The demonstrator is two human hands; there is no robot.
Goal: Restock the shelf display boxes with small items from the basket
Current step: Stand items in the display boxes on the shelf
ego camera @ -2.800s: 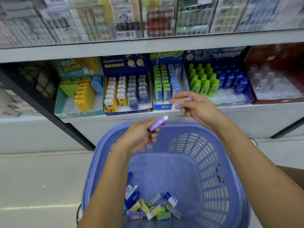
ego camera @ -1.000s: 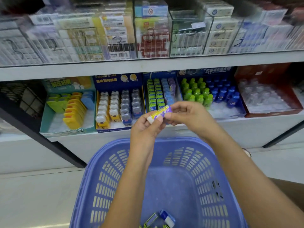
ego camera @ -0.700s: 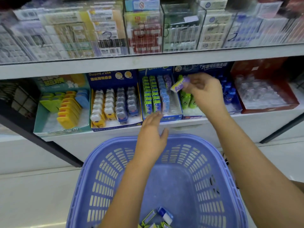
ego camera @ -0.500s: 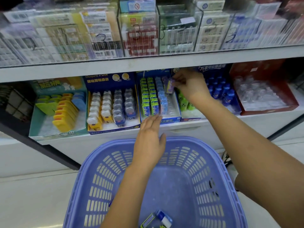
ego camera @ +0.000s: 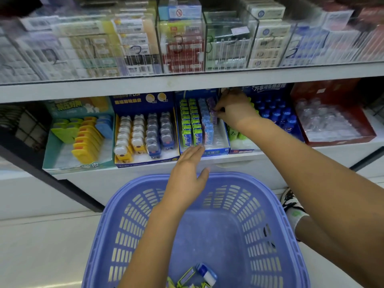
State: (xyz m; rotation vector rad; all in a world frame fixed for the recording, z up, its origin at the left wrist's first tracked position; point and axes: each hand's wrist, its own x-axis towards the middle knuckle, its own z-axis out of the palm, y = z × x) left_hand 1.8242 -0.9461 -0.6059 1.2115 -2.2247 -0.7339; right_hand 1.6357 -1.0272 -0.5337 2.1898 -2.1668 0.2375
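Purple item [ego camera: 214, 110] is pinched in the right hand's [ego camera: 235, 109] curled fingers [ego camera: 222, 115] directly over the display box's [ego camera: 216, 151] rightmost row, while the flat, empty left hand [ego camera: 187, 175] hovers near its front.

We see a periwinkle slotted basket [ego camera: 124, 225], a blue display box [ego camera: 216, 152] with green erasers [ego camera: 188, 121], pale blue erasers [ego camera: 207, 124] and purple erasers [ego camera: 213, 117], a teal box [ego camera: 52, 150] of yellow items [ego camera: 87, 140], a red box [ego camera: 332, 140], and a black-and-white patterned shoe [ego camera: 289, 201].

Right grip [ego camera: 234, 110] pinching purple item [ego camera: 213, 113] in box [ego camera: 216, 152], left grip [ego camera: 187, 175] over basket [ego camera: 276, 206]
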